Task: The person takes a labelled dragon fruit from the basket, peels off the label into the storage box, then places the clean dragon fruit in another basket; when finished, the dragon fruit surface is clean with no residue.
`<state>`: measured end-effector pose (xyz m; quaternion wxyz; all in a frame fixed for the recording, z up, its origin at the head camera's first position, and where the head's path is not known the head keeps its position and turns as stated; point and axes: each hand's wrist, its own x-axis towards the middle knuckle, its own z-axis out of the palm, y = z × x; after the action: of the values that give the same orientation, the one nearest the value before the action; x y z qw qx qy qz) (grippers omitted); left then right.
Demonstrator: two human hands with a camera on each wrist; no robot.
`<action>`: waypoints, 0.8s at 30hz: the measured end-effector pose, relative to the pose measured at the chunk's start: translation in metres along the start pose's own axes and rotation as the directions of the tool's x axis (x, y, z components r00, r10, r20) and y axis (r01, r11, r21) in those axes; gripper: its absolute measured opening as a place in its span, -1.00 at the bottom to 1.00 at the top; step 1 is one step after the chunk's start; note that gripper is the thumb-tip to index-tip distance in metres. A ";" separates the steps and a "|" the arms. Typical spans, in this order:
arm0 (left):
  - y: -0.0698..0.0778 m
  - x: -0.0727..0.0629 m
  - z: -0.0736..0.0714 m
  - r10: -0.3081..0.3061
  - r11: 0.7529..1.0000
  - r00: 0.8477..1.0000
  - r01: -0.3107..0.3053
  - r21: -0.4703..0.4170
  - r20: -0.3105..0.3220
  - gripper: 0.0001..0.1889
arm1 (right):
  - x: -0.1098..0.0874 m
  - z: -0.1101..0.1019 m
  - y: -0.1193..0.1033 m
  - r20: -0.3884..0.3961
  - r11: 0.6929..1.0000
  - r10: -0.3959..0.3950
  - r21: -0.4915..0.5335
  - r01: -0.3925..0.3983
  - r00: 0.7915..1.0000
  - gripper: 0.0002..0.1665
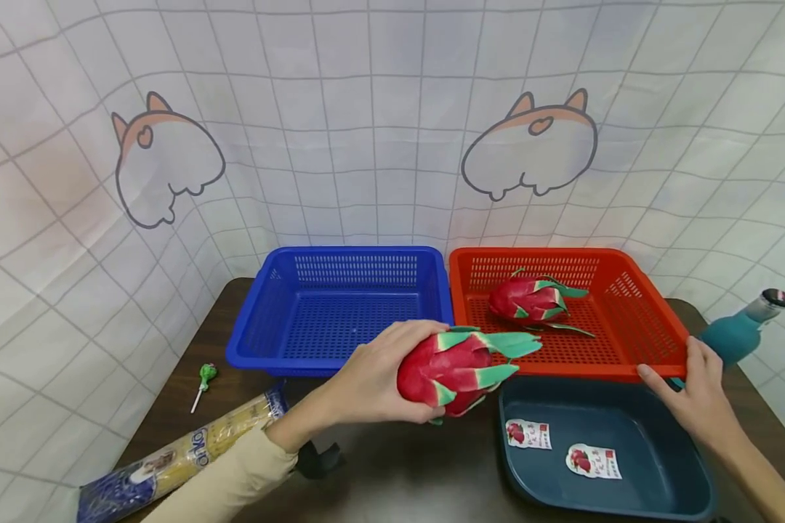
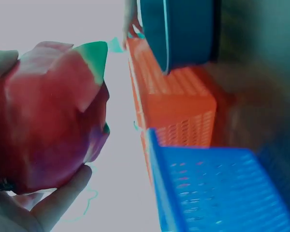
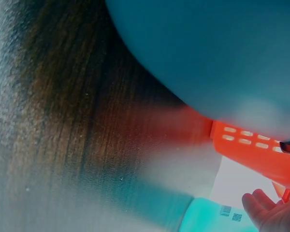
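My left hand grips a dragon fruit with red skin and green-tipped scales, held up over the table in front of the blue basket. In the left wrist view the fruit fills the space between thumb and fingers. At the near right corner of the red basket, my right hand holds the rim, thumb on the front edge and fingers over the corner. A second dragon fruit lies inside that basket. Below it, a dark teal tray holds two stickers with fruit pictures.
The blue basket stands left of the red one. A teal bottle with a silver neck is beside the right hand. On the left lie a green lollipop and a long pasta packet. A white patterned curtain hangs behind.
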<state>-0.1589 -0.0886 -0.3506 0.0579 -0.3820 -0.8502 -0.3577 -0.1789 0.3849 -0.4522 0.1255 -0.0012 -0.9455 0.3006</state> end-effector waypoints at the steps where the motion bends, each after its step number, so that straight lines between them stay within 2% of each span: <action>1: -0.001 0.009 -0.001 0.002 1.000 1.000 -0.002 0.012 0.002 -0.13 | 0.000 0.000 0.000 -0.001 1.000 0.001 -0.003 -0.001 1.000 0.04; 4: -0.006 0.037 -0.001 0.024 0.998 1.000 -0.024 0.062 0.003 -0.12 | 0.000 0.000 0.000 -0.004 1.000 0.002 -0.010 -0.002 1.000 0.06; 7: -0.013 0.066 0.006 0.027 0.993 0.999 -0.030 0.112 0.029 -0.12 | -0.001 0.000 0.000 -0.005 1.000 0.001 -0.007 -0.001 1.000 0.06; 11: -0.022 0.108 0.022 0.025 0.985 0.994 -0.043 0.169 0.108 -0.10 | -0.001 -0.001 0.000 -0.004 1.000 0.001 -0.007 -0.001 1.000 0.08; 14: -0.031 0.137 0.037 0.028 0.979 0.984 -0.062 0.193 0.174 -0.10 | -0.001 -0.001 0.000 0.001 1.000 0.007 -0.017 -0.007 1.000 0.11; 18: -0.040 0.163 0.055 0.019 0.974 0.965 -0.077 0.215 0.261 -0.09 | -0.001 -0.002 -0.001 0.001 0.999 0.014 -0.035 -0.014 1.000 0.11; 24: -0.039 0.184 0.073 0.022 0.968 0.924 -0.116 0.224 0.383 -0.05 | -0.001 -0.002 -0.001 -0.006 0.999 0.017 -0.040 -0.017 1.000 0.11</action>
<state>-0.3022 0.0533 -0.3587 -0.0478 -0.4634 -0.8686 -0.1688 -0.1775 0.3850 -0.4506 0.1254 -0.0124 -0.9510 0.2825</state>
